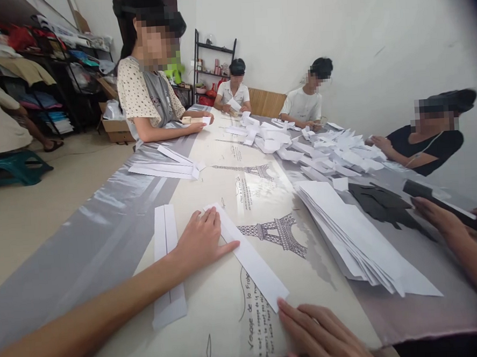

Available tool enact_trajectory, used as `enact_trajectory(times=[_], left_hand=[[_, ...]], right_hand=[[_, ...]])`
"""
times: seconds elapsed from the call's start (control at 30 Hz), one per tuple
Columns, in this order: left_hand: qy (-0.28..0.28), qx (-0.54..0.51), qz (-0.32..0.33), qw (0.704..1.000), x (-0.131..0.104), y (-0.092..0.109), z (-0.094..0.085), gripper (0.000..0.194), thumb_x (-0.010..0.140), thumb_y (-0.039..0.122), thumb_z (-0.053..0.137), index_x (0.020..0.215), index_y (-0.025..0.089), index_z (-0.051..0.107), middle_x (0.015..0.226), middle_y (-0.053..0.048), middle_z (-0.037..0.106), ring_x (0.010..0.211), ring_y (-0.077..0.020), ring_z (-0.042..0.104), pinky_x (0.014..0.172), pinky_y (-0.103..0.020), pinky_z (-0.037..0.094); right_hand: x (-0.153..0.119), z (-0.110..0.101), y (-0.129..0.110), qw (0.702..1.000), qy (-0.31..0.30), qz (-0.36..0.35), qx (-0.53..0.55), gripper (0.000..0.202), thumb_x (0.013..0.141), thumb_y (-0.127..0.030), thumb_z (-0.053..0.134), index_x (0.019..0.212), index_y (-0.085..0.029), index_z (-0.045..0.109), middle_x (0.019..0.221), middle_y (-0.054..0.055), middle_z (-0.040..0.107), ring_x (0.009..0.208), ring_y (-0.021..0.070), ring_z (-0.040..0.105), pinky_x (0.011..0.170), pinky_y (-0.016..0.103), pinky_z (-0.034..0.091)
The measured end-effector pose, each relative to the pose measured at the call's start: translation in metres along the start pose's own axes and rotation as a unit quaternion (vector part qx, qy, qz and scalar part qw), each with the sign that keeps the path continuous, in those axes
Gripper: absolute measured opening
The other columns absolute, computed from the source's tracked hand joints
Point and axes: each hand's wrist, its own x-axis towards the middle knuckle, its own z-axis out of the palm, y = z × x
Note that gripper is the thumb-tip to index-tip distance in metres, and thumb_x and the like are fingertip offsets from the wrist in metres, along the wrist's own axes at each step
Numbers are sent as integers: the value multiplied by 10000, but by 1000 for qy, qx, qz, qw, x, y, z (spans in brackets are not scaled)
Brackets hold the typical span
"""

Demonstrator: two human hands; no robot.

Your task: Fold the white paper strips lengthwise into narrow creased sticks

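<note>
A long folded strip of white paper (251,258) lies slantwise on the tablecloth in front of me. My left hand (201,232) rests on its far end, fingers laid flat and thumb spread to the side. At the near end, the fingertips of my right hand (322,329) touch the corner; those fingers are stretched out, and part of the hand is cut off by the frame. Left of the strip, partly under my left forearm, is another folded white paper piece (167,258) with a lengthwise seam.
A fanned stack of white sheets (355,236) lies to my right, near dark paper pieces (381,202). Beyond is a heap of folded white papers (325,146). More strips (169,165) lie at left. Several people sit or stand around the table; a co-worker's hands (447,219) work at right.
</note>
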Motion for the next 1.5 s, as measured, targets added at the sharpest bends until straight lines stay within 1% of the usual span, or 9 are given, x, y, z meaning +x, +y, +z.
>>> enact_trajectory(times=[0.07,0.17,0.3,0.6,0.93,1.13,1.27,1.33,1.5], left_hand=[[9,-3,1,1000,0,0,0,827,968,729,363,1300,9,601,1411,-297,563,1325,-396,529,1087,-516,371],[22,-7,-1,1000,0,1,-1,797,967,720,373,1275,28,618,1388,-287,583,1294,-395,551,1066,-521,381],[18,5,-2,1000,0,2,-5,784,971,711,384,1250,16,617,1363,-292,593,1262,-384,564,1051,-521,379],[16,-59,-31,998,3,-4,-11,406,998,552,444,1016,178,601,1074,-120,657,967,-288,626,950,-457,431],[21,-127,-85,988,8,-10,-11,322,945,465,530,1068,168,526,1078,-126,583,976,-300,570,888,-442,449],[38,-149,-104,983,14,-22,-3,146,985,278,426,1071,181,493,1111,-115,542,992,-272,556,894,-430,440],[44,-168,-98,980,15,-23,-1,107,975,256,431,1039,189,484,1130,-108,546,1023,-269,558,902,-427,441],[46,-173,-96,979,14,-23,-2,102,967,250,439,1038,193,484,1139,-105,546,1047,-271,560,915,-426,437],[45,-200,-97,974,13,-30,-1,127,946,279,478,1050,206,484,1137,-87,536,1015,-266,582,909,-428,436]], right_hand=[[26,0,4,997,-24,56,48,307,1052,-206,428,1208,-150,685,952,82,778,834,202,702,739,321,576],[66,16,12,997,-19,80,10,365,1037,-181,416,1335,-65,592,664,37,674,582,191,616,514,320,458],[89,49,16,993,-74,21,-85,508,832,52,446,1329,14,548,695,50,657,562,181,597,490,324,397],[61,56,2,989,-52,56,-126,458,916,36,414,1368,-19,463,835,82,645,696,215,644,521,320,492],[44,42,0,991,-38,0,-129,527,797,100,367,1303,40,499,780,81,662,598,190,653,462,320,444],[47,38,2,991,-38,-12,-130,515,770,78,418,1264,39,558,729,71,668,545,185,632,450,336,353],[78,30,10,992,-92,17,-83,247,940,-65,447,870,-130,675,593,26,610,427,147,529,440,333,201],[103,33,14,985,-139,82,-53,407,1015,-171,456,623,-173,564,541,19,561,425,127,503,457,313,170],[144,59,17,985,-119,116,-37,231,1046,-137,405,1132,-145,620,761,30,646,509,123,544,469,292,189]])
